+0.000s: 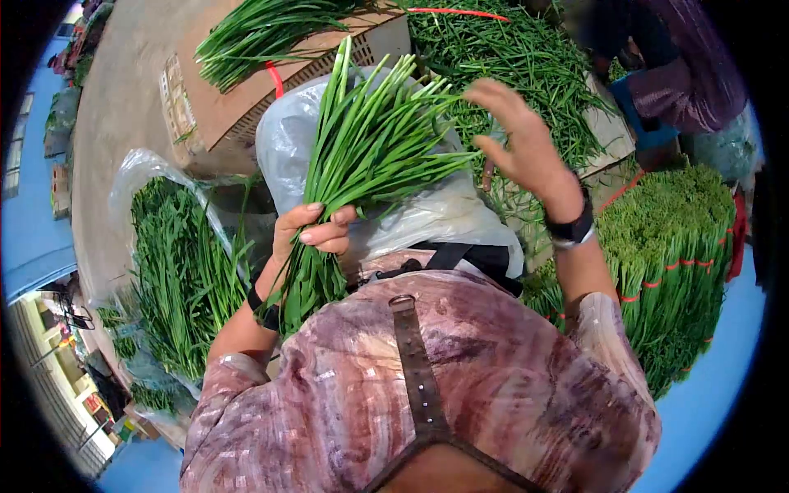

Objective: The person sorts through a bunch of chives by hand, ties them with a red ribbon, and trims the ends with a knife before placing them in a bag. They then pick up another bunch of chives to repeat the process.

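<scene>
My left hand (316, 230) is wrapped round a bunch of long green stalks (370, 148). The pale cut ends fan out up and to the right, while the leafy ends hang below my fist. To the right of the bunch, my right hand (518, 144) is raised with its fingers apart and nothing in it, near the stalk tips. Under the bunch, a clear plastic sheet (444, 218) covers my lap.
A cardboard box (234, 115) at the upper left bears more greens (263, 37). Loose stalks (501, 66) are heaped ahead. Bagged greens (177, 271) stand at left, red-banded bundles (666, 255) at right. Another person's sleeve (686, 90) shows at the upper right.
</scene>
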The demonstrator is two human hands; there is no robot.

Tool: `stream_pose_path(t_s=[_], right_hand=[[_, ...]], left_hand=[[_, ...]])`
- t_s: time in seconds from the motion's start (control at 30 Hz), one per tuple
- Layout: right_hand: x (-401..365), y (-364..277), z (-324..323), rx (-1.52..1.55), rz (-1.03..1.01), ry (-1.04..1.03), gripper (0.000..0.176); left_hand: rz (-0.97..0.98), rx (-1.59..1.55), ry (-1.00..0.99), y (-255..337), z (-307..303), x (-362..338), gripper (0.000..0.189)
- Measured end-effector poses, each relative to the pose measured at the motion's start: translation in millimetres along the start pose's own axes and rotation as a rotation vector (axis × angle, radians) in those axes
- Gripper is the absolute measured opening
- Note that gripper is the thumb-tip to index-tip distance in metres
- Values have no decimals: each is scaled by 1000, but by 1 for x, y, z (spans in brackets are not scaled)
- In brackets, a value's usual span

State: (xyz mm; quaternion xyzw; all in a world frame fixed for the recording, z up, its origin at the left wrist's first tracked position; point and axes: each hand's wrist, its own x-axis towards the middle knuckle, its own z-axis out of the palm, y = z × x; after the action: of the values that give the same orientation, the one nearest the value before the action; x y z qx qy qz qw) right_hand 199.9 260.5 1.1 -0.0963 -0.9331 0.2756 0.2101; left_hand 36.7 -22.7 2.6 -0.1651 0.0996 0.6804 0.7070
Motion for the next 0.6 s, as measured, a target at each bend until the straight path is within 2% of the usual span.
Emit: stream_pose_path(t_s=[0.1,0.2,0.23,0.37,0.5,0.6], right_hand=[[-5,3,22,234,148,-6,30],[-9,12,39,112,148,-63,21],[-9,5,41,103,67,-28,22],[-14,5,65,8,53,-77,17],[-17,-14,31,64,-36,6,15],[-23,-5,18,208,17,-122,14]], left_hand=[[-46,-34,2,1,-3,-1,22],[-38,-30,6,-2,-7,-4,22],[-7,-6,32,-3,-8,-4,22],[40,78,38,1,-17,-3,23],[65,137,91,7,-21,-10,25],[85,193,130,9,-26,-9,26]])
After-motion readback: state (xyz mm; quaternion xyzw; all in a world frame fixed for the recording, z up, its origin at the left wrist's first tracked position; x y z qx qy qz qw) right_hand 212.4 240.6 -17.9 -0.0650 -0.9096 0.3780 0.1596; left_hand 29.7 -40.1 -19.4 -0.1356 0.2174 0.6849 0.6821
